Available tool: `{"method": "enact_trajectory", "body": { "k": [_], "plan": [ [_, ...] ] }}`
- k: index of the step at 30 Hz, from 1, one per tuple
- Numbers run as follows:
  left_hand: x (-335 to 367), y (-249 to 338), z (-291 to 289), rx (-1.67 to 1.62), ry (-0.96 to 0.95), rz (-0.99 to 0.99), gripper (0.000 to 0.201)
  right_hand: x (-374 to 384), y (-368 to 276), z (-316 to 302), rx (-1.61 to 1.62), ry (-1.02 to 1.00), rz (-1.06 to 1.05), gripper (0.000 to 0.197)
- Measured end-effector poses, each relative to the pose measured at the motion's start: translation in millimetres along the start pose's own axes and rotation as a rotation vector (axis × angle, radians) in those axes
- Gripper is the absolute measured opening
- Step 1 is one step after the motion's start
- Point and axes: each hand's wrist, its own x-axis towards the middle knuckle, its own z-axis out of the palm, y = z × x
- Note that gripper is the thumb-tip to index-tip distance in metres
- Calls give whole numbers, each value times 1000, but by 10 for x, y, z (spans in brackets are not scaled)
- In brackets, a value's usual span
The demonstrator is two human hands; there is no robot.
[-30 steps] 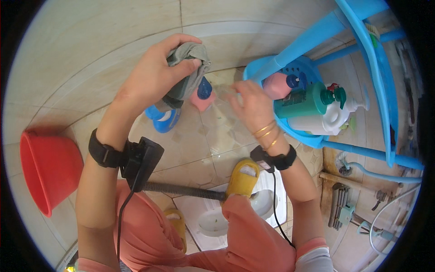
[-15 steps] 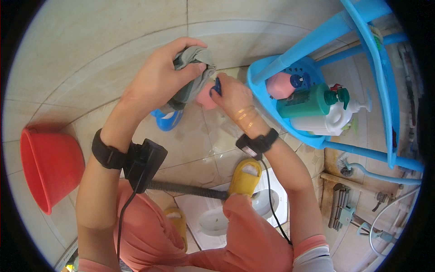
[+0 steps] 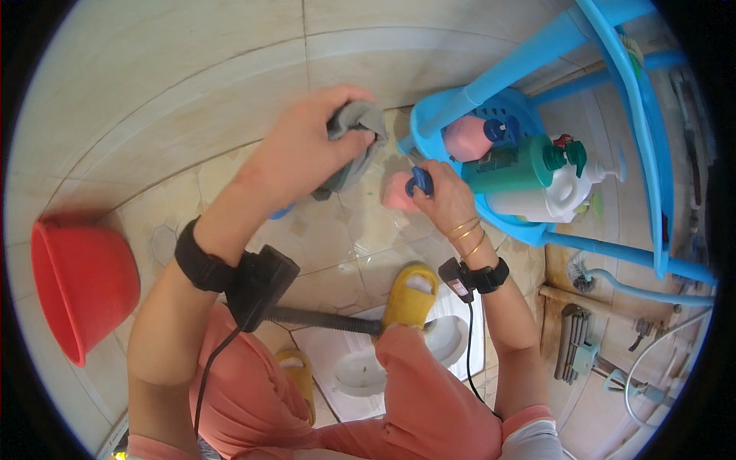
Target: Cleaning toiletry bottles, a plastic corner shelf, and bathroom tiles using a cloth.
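Since half a second earlier the right hand (image 3: 448, 201) had dropped with the pink bottle (image 3: 399, 192), pinching its blue cap (image 3: 420, 181), while the left hand (image 3: 303, 149) stayed bunched around the grey cloth (image 3: 354, 138) just above, seemingly for wiping.

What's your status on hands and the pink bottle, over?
Left hand gripping grey cloth, raised. Right hand holding pink bottle by its blue cap, beside blue rack. Nothing between the hands.

Soft grey cloth (image 3: 354, 142), glossy blue plastic rack (image 3: 491, 115), smooth red plastic bucket (image 3: 80, 280)
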Motion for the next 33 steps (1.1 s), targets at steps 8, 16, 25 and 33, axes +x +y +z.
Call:
{"method": "enact_trajectory", "body": {
  "k": [8,16,25,33],
  "plan": [
    [1,-199,458,-37,-65,-48,34,-123,105,171,189,48,-57,39],
    [41,-333,636,-63,-108,-118,34,-194,152,246,364,6,85,47],
    [138,-140,536,-98,-105,-115,32,-169,255,140,213,106,50,25],
    [122,-45,187,-135,-11,-134,31,-456,553,-113,-128,-7,165,34]
  ]
}}
